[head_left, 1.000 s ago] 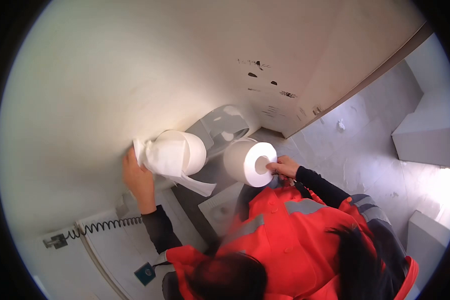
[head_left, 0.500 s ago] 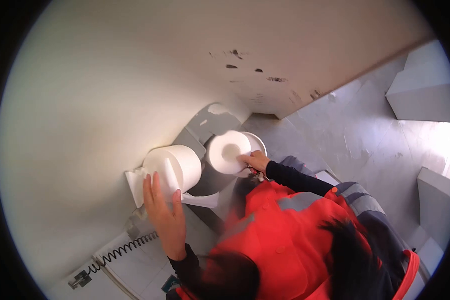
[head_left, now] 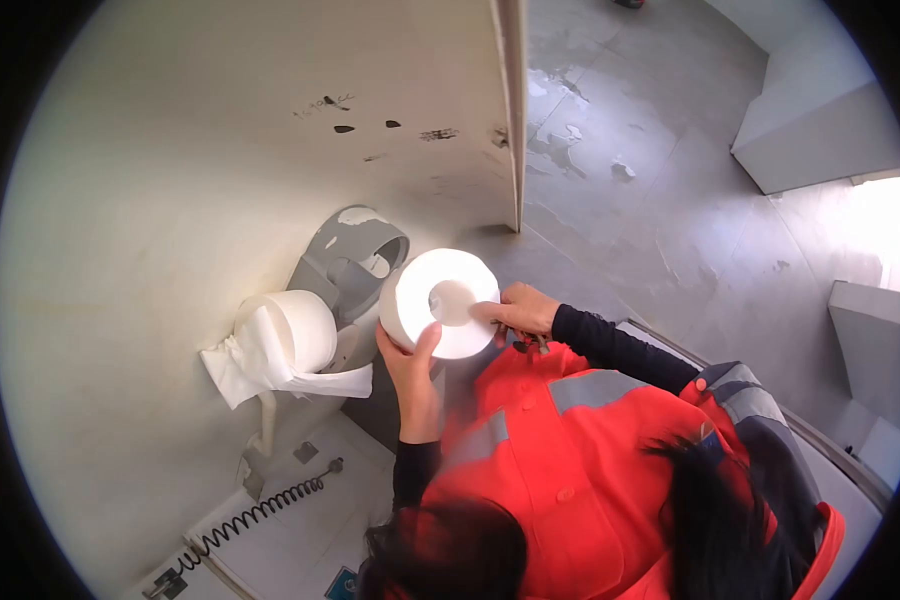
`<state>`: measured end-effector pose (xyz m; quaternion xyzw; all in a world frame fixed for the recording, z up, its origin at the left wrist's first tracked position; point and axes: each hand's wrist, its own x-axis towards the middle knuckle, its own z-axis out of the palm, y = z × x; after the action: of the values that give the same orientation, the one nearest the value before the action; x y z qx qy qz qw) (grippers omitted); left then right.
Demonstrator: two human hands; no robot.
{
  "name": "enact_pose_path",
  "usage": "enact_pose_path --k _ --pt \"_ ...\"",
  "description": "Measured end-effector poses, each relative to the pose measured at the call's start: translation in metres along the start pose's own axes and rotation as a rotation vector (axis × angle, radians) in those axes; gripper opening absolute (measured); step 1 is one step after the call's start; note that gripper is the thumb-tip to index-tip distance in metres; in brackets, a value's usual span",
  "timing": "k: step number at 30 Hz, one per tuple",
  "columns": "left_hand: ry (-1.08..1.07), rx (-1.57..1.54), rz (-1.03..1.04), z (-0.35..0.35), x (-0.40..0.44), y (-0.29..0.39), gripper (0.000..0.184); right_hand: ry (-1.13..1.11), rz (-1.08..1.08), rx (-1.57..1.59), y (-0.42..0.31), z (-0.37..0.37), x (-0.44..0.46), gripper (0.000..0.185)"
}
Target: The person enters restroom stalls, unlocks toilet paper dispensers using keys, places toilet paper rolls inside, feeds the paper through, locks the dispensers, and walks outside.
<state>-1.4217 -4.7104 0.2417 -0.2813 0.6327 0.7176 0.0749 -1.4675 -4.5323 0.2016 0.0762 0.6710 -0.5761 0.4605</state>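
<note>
A large white toilet roll (head_left: 400, 297) with a wide hollow core is held up in front of the red jacket, its round end facing me. My left hand (head_left: 410, 372) grips its lower left side, thumb on the flat face. My right hand (head_left: 526, 309) is closed at the right side, fingertips on the roll near the core hole. Small metal things like keys (head_left: 536, 343) show just under my right hand; whether it holds them is hidden. Left of the roll, a second toilet roll (head_left: 315, 328) sits at the wall, loose paper (head_left: 335, 382) trailing from it.
A grey plastic dispenser (head_left: 315, 250) is fixed to the wall behind the rolls. A partition edge (head_left: 518, 120) stands ahead. Lower left are a black coiled cord (head_left: 260, 503) and a pale pipe (head_left: 267, 420). Worn grey floor (head_left: 650, 220) lies to the right.
My left hand has left the wall-side roll and now grips the roll at my right hand. That roll has come away from the dispenser side. The view has turned rightward.
</note>
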Motion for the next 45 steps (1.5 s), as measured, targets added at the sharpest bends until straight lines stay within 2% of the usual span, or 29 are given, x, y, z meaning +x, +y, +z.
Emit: enact_pose_path --k 1,3,4,5,7,8,9,11,16,20,22,24,25,28,31,33,34,36,37,39,40,42,43,45 --pt "-0.010 -0.001 0.005 0.005 -0.002 0.003 0.069 0.010 -0.004 0.000 -0.006 -0.005 -0.013 0.058" --pt "-0.038 -0.146 -0.054 0.010 -0.008 0.010 0.066 0.222 -0.081 -0.185 -0.011 -0.010 -0.038 0.056" --pt "-0.063 -0.201 -0.029 0.011 -0.011 0.009 0.063 0.371 -0.205 -0.271 -0.004 -0.012 -0.043 0.043" --pt "-0.065 -0.198 -0.026 0.011 -0.012 0.009 0.063 0.373 -0.208 -0.269 -0.005 -0.012 -0.049 0.043" --pt "-0.143 -0.272 0.028 0.012 -0.015 0.005 0.062 0.675 -0.593 -0.322 -0.010 -0.012 -0.066 0.028" --pt "-0.148 -0.265 0.024 0.014 -0.018 0.005 0.062 0.678 -0.604 -0.254 -0.019 -0.008 -0.078 0.017" --pt "-0.160 -0.244 0.078 0.017 -0.021 0.004 0.064 0.684 -0.598 -0.247 -0.024 -0.005 -0.084 0.017" --pt "-0.180 -0.222 0.134 0.025 -0.027 0.006 0.066 0.745 -0.784 -0.341 -0.032 -0.004 -0.090 0.016" --pt "-0.063 0.046 0.322 0.037 -0.044 0.011 0.083 0.805 -0.789 -0.415 -0.027 -0.003 -0.086 0.013" --pt "-0.075 0.050 0.353 0.045 -0.054 0.013 0.085 0.853 -0.779 -0.429 -0.020 0.000 -0.086 0.012" --pt "-0.070 0.043 0.377 0.046 -0.057 0.015 0.078 0.864 -0.807 -0.402 -0.020 -0.002 -0.089 0.011" --pt "-0.081 -0.032 0.334 0.042 -0.054 0.014 0.078 0.636 -0.750 -0.138 -0.022 -0.004 -0.099 0.012" --pt "-0.096 -0.105 0.289 0.039 -0.053 0.013 0.077 0.635 -0.750 -0.139 -0.021 -0.005 -0.101 0.012" --pt "-0.072 -0.040 0.292 0.036 -0.051 0.010 0.075 0.563 -0.755 -0.165 -0.019 -0.007 -0.104 0.011" --pt "-0.059 0.050 0.301 0.036 -0.049 0.011 0.073 0.517 -0.816 -0.010 -0.015 -0.007 -0.102 0.007" --pt "-0.062 0.038 0.278 0.031 -0.043 0.008 0.077 0.294 -0.487 0.390 -0.012 -0.009 -0.101 0.007" --pt "-0.065 0.028 0.252 0.029 -0.040 0.007 0.081 0.295 -0.487 0.388 -0.008 -0.008 -0.097 0.007" --pt "-0.051 -0.008 0.208 0.025 -0.036 0.006 0.081 0.261 -0.697 0.231 0.006 -0.005 -0.084 0.007" --pt "-0.035 -0.042 0.163 0.024 -0.035 0.006 0.080 0.260 -0.695 0.231 0.010 -0.003 -0.079 0.007" --pt "-0.035 -0.036 0.173 0.024 -0.034 0.005 0.080 0.376 -0.854 0.115 0.010 0.001 -0.073 0.008" --pt "-0.036 -0.029 0.185 0.024 -0.034 0.006 0.080 0.375 -0.853 0.115 0.006 0.000 -0.079 0.008" --pt "-0.037 0.000 0.207 0.020 -0.031 0.002 0.075 0.364 -0.399 0.318 -0.008 -0.002 -0.093 0.011" --pt "-0.041 0.029 0.231 0.018 -0.030 0.000 0.071 0.363 -0.399 0.319 -0.007 -0.002 -0.091 0.011" --pt "-0.041 0.015 0.214 0.017 -0.029 0.002 0.070 0.431 -0.517 0.054 -0.003 -0.004 -0.087 0.009"
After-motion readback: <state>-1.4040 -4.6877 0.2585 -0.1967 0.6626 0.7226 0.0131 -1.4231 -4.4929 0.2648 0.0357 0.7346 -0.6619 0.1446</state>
